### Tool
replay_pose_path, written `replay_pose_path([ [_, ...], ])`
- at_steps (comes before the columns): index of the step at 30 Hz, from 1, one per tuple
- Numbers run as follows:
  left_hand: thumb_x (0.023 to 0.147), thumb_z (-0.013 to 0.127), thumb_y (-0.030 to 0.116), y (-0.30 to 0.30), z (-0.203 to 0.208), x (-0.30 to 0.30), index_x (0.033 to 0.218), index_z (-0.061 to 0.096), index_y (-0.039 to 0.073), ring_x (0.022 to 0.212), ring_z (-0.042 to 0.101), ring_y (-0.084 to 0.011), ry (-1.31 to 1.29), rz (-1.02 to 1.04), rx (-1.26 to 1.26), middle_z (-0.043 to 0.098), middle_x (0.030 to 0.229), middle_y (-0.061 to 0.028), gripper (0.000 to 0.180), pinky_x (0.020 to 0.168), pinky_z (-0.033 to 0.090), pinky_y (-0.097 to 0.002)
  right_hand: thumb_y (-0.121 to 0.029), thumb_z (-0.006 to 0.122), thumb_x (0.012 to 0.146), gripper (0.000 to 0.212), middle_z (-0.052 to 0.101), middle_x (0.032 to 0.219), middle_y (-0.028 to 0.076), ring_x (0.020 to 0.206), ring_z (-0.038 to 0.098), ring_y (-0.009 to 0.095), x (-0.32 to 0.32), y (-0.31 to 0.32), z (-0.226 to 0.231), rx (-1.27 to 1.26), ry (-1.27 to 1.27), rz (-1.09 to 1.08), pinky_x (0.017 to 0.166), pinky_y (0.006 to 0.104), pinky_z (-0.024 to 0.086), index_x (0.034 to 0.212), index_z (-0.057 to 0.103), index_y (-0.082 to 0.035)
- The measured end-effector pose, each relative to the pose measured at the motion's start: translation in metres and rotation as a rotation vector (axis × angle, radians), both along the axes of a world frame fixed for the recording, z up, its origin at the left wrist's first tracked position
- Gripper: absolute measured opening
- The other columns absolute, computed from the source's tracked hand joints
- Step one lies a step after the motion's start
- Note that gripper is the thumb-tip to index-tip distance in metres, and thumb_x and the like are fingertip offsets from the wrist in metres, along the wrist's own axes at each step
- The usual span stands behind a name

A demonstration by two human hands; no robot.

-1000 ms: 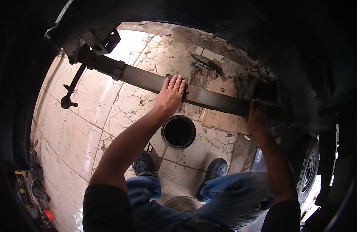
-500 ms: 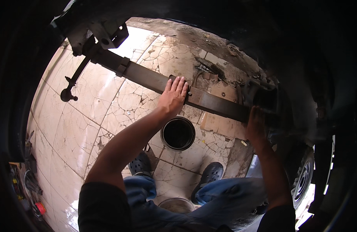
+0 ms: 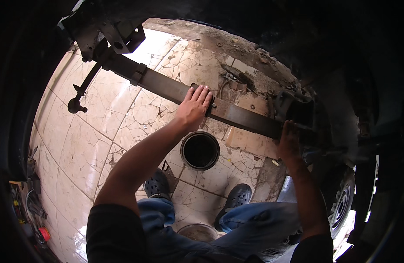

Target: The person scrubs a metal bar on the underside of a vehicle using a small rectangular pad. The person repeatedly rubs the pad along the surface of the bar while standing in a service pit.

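Observation:
A dark steel leaf spring runs slantwise across the view, from a bracket at the upper left to the shadowed right side. Flat on its middle lies my left hand, fingers stretched across the metal beside a small bolt head. Toward the spring's right end, my right hand rests against it in shadow, its fingers extended upward. Both thumbs are hard to make out. A clamp band wraps the spring left of my left hand.
A metal bracket and a rod with a rounded end hang at upper left. Between my feet and the spring stands a round dark container. Flattened cardboard lies on cracked tiles. Tools sit far left; a wheel stands right.
Both hands stay on the leaf spring in nearly the same places. The whole view has shifted very slightly.

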State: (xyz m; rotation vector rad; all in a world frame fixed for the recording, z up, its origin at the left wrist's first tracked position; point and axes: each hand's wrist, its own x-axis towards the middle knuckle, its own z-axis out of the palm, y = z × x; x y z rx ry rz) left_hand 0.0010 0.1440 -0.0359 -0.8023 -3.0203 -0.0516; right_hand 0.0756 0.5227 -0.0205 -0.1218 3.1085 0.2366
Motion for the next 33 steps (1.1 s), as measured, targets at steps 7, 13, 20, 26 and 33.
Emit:
replay_pose_path([
  [7, 0.081, 0.053, 0.008, -0.013, 0.003, 0.015, 0.153, 0.023, -0.001, 0.151, 0.016, -0.0294, 0.046, -0.026, -0.088, 0.02, 0.162, -0.0172, 0.079, 0.124, 0.012, -0.0441, -0.028, 0.075, 0.083, 0.099, 0.023, 0.153, 0.035, 0.143, 0.023, 0.05, 0.003, 0.009, 0.002, 0.007, 0.013, 0.084, 0.118, 0.0542, 0.021, 0.15, 0.014, 0.01],
  [13, 0.08, 0.054, 0.008, 0.005, 0.003, -0.001, 0.153, 0.022, -0.003, 0.151, 0.017, -0.0313, 0.06, 0.048, -0.079, 0.019, 0.162, -0.0184, 0.08, 0.123, 0.012, -0.0448, -0.027, 0.076, 0.082, 0.098, 0.024, 0.155, 0.032, 0.144, 0.025, 0.047, 0.0, 0.009, 0.0, -0.038, 0.004, 0.057, 0.119, 0.052, 0.021, 0.151, 0.015, 0.008],
  [20, 0.084, 0.057, 0.015, -0.006, 0.012, 0.034, 0.154, 0.022, -0.001, 0.151, 0.016, -0.0312, -0.001, -0.044, -0.173, 0.019, 0.162, -0.0185, 0.08, 0.123, 0.013, -0.0472, -0.027, 0.077, 0.081, 0.097, 0.028, 0.153, 0.031, 0.143, 0.026, 0.047, 0.0, -0.003, 0.012, 0.017, 0.012, 0.022, 0.119, 0.0518, 0.022, 0.15, 0.018, 0.008],
  [26, 0.077, 0.055, 0.008, 0.006, 0.006, -0.007, 0.153, 0.022, -0.002, 0.151, 0.015, -0.0326, -0.029, 0.07, -0.014, 0.02, 0.161, -0.0204, 0.084, 0.123, 0.011, -0.0462, -0.029, 0.078, 0.08, 0.099, 0.029, 0.152, 0.032, 0.142, 0.028, 0.046, -0.001, -0.006, 0.006, 0.037, -0.008, 0.027, 0.118, 0.0524, 0.023, 0.149, 0.019, 0.008],
  [33, 0.079, 0.059, 0.016, -0.001, 0.013, 0.033, 0.154, 0.021, -0.002, 0.152, 0.015, -0.0316, -0.044, -0.039, -0.126, 0.019, 0.162, -0.0184, 0.086, 0.123, 0.009, -0.0463, -0.028, 0.076, 0.082, 0.096, 0.028, 0.152, 0.032, 0.142, 0.029, 0.047, 0.003, 0.003, 0.01, 0.016, 0.033, 0.046, 0.118, 0.0516, 0.024, 0.149, 0.018, 0.009],
])
